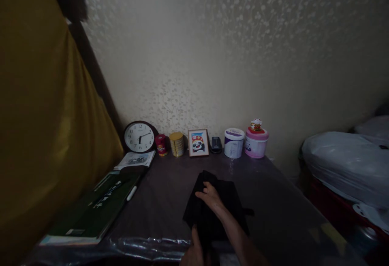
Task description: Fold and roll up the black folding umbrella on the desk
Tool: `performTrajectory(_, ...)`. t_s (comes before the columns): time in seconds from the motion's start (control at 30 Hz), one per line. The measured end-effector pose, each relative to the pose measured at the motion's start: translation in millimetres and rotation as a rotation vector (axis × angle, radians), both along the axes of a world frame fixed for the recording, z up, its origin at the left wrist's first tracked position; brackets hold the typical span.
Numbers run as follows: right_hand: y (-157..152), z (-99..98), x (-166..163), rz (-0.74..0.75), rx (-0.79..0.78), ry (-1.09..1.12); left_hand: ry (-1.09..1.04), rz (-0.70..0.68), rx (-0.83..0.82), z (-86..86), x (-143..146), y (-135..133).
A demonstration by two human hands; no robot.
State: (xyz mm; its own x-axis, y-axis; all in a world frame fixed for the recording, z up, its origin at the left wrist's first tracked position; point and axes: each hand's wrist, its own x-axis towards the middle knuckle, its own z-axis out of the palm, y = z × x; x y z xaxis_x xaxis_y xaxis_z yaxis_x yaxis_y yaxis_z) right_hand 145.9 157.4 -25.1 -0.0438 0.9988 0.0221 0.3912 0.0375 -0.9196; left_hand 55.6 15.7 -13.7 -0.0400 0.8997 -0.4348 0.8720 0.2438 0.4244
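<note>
A black fabric item [232,201], loosely folded, lies on the table's near half; a short strap sticks out from its right side. Its exact kind cannot be told in the dim light. On top of it is my right hand [212,198], its fingers bent into the cloth and gripping a fold. My left hand [193,250] is at the item's near left edge, low in the view. One of its digits points up along the cloth, and the others are mostly hidden; it appears to hold that edge.
Along the wall stand a clock [139,137], a red tub [161,145], a yellow-lidded container [176,144], a framed panda picture [198,143], a dark device [216,145] and two canisters [234,143]. Green book [100,205] and white pen [131,193] lie left, beside a yellow curtain [45,116].
</note>
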Motion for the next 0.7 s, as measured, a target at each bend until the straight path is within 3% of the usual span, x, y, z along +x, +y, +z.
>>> performTrajectory(0.13,-6.7,13.7,-1.4,-0.045,-0.123,-0.026,-0.084,0.008,0.088,3.8,-1.7,-4.3)
performTrajectory(0.3,-11.5,22.0,-3.5,-0.014,-0.079,-0.099,0.045,-0.156,0.09,16.4,2.0,4.5)
performTrajectory(0.43,-14.2,25.4,-4.9,0.093,-0.036,-0.154,0.023,-0.203,0.091,25.6,1.6,12.2)
performTrajectory(0.6,-33.6,36.5,3.9,0.39,0.15,-0.052,0.054,-0.143,0.089,14.5,2.2,16.9)
performTrajectory(0.7,-49.9,36.0,15.6,0.37,0.347,-0.144,0.078,-0.106,0.073,1.6,5.3,19.6)
